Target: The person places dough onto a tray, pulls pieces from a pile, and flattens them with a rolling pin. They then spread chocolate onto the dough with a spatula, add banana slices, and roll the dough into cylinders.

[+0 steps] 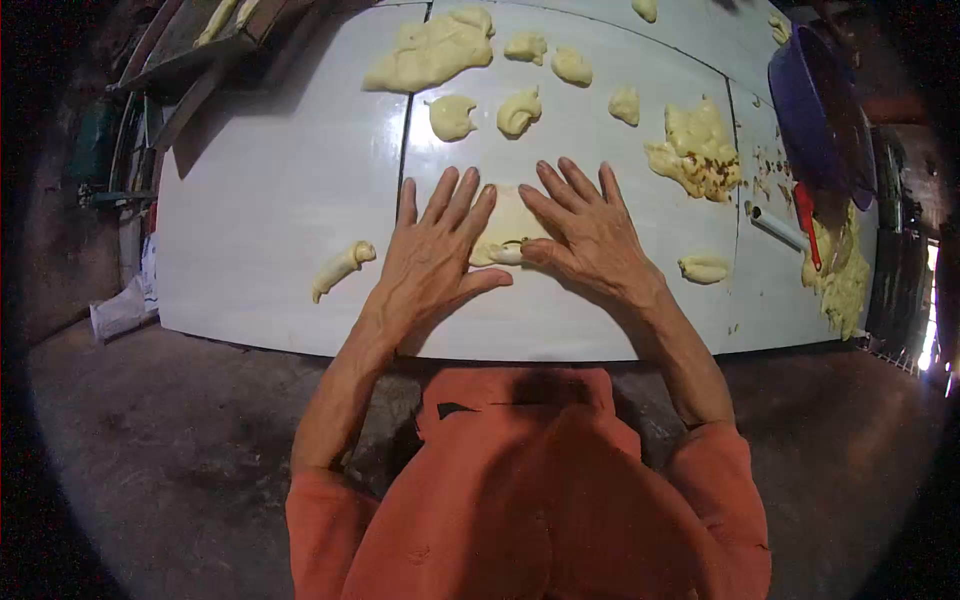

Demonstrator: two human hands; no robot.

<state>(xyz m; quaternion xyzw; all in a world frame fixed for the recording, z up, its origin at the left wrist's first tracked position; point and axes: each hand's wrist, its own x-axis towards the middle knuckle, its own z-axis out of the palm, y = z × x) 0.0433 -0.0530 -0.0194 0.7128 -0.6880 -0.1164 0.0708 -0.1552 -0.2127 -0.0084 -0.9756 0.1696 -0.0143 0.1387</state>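
Between my two hands lies a flattened piece of yellow dough (pixel 507 215), its near edge folded into a small roll with a dark line along it. My left hand (pixel 435 240) rests palm down with fingers spread, at the left side of that piece. On the opposite side my right hand (pixel 595 235) is also spread flat, its thumb at the rolled edge. Part of the dough is hidden under the fingers. A shaped dough roll (pixel 343 270) sits to the left of my left hand, and another dough roll (pixel 704 269) to the right of my right hand.
Beyond my hands, several small dough lumps (pixel 519 112) and a big dough mass (pixel 435 50) lie on the white table (pixel 270 220). At right are dough with brown filling (pixel 695 150), a metal tube (pixel 779 229), a red-handled tool (pixel 807 225) and a purple basin (pixel 815 110).
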